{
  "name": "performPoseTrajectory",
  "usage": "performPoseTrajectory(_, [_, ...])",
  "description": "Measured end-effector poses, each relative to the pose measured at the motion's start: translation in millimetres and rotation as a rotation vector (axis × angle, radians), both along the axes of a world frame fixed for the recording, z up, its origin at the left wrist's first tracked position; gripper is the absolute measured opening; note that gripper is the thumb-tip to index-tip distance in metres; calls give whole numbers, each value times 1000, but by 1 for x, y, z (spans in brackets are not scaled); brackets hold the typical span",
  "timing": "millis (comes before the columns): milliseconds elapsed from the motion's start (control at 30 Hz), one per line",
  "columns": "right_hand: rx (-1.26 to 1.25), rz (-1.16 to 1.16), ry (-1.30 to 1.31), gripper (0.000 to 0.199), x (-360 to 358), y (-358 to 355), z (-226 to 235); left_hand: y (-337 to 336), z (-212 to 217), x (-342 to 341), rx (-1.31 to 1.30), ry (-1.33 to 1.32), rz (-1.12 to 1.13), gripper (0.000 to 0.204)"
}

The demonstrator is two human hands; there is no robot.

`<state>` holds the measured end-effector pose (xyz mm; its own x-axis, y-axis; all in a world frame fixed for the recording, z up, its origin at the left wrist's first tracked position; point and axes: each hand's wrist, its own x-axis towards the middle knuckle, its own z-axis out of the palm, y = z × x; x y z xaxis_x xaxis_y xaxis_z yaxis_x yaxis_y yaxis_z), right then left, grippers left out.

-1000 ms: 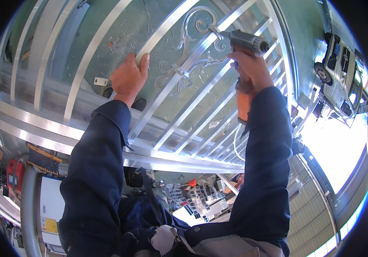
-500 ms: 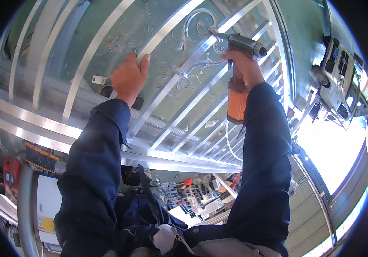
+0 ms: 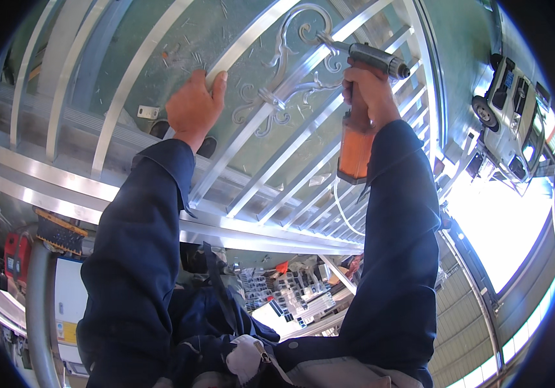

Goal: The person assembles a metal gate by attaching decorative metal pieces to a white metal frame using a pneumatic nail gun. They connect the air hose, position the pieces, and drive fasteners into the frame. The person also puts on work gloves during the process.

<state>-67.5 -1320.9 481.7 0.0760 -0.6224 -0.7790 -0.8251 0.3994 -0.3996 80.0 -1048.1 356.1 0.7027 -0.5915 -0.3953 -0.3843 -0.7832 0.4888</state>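
Note:
My right hand (image 3: 369, 94) is wrapped round the grip of a pneumatic rivet gun (image 3: 356, 154) with a grey metal head and an orange lower body. The gun's nose points left and meets a slanting bar beside a scroll ornament (image 3: 282, 52); whether a rivet sits there is too small to tell. My left hand (image 3: 193, 111) is closed round a silver bar (image 3: 248, 40) of the metal railing, its thumb along the bar's near side. Between the two hands, a clasp (image 3: 271, 98) on the slanting bar joins more curled ornament.
A white hose (image 3: 340, 208) hangs from the gun's base past the railing's lower rail (image 3: 258, 238). Small metal slivers (image 3: 190, 59) lie on the green floor beyond the bars. A parked vehicle (image 3: 516, 116) stands at the right. Behind the railing's near side are boxed parts (image 3: 284, 284).
The rivet gun has tilted a little: its rear end is slightly higher and farther right, its orange base slightly left. My left hand keeps its hold on the bar.

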Motion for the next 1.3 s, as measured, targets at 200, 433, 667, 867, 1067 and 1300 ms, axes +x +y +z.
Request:
performPoseTrajectory(200, [-57, 67, -57, 30, -13, -5, -7, -1, 0, -1, -74, 9, 42, 48])
performPoseTrajectory(433, [-85, 61, -116, 32, -7, 4, -7, 1, -2, -2, -55, -3, 28, 49])
performPoseTrajectory(667, [5, 29, -85, 36, 1, -5, -1, -1, -1, -1, -17, 13, 25, 51])
performPoseTrajectory(867, [-147, 100, -119, 37, -19, -9, -19, -3, 2, 0, -3, 24, 17, 49])
performPoseTrajectory(1067, [-69, 62, -109, 37, -11, -6, -14, -1, 1, 0, -18, 16, 25, 49])
performPoseTrajectory(1300, [0, 32, -82, 41, -4, 4, -4, -1, 1, 1, -1, 20, 15, 49])
